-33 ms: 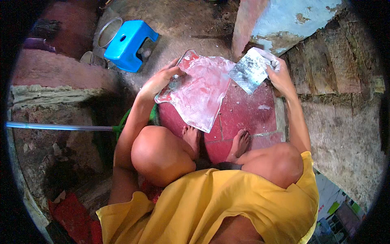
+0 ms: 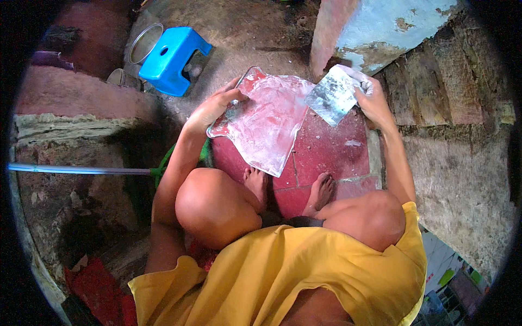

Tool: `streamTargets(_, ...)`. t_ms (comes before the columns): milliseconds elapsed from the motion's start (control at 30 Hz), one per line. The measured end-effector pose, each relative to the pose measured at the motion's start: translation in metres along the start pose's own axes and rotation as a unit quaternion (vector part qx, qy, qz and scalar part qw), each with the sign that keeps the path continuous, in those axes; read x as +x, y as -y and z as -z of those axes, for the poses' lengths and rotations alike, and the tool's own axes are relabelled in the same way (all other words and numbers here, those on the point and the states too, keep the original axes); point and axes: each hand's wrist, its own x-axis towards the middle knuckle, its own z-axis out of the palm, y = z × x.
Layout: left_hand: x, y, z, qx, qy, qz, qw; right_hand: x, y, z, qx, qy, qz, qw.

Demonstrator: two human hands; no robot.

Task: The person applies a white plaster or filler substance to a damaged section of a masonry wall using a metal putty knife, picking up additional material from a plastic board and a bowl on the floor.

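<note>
Panel [image 2: 272, 117], white-smeared, sat lower right of the stool [image 2: 169, 60], left hand [image 2: 216, 107] gripping the panel's edge; right hand [image 2: 374, 99], farther right of that stool, clutched a square sheet [image 2: 330, 99]!

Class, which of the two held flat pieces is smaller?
The squarish greyish sheet in the right hand; the pinkish, white-smeared panel in the left hand is larger.

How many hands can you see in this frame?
2. The left hand grips the white-smeared panel at its left edge; the right hand, at upper right, holds a square sheet. Some fingers are partly hidden.
</note>
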Motion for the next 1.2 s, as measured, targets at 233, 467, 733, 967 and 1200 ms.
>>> streamTargets(233,0.003,0.006,0.001,0.063,-0.028,0.0,0.998,0.002,-0.016,-0.017,0.068,0.128,0.007,0.989)
streamTargets(467,0.026,0.031,0.011,-0.04,-0.037,0.118,0.991,-0.008,0.003,-0.028,0.117,0.192,0.004,0.974)
streamTargets(733,0.052,0.076,0.05,0.033,-0.08,0.034,0.996,-0.013,0.086,0.036,0.201,0.039,0.173,0.963)
streamTargets(967,0.05,0.053,0.025,-0.003,-0.065,0.018,0.998,-0.048,0.129,0.103,0.028,-0.169,0.113,0.979)
streamTargets(1200,0.046,0.053,0.029,-0.08,-0.048,0.006,0.996,-0.051,0.152,0.102,-0.048,-0.155,0.16,0.974)
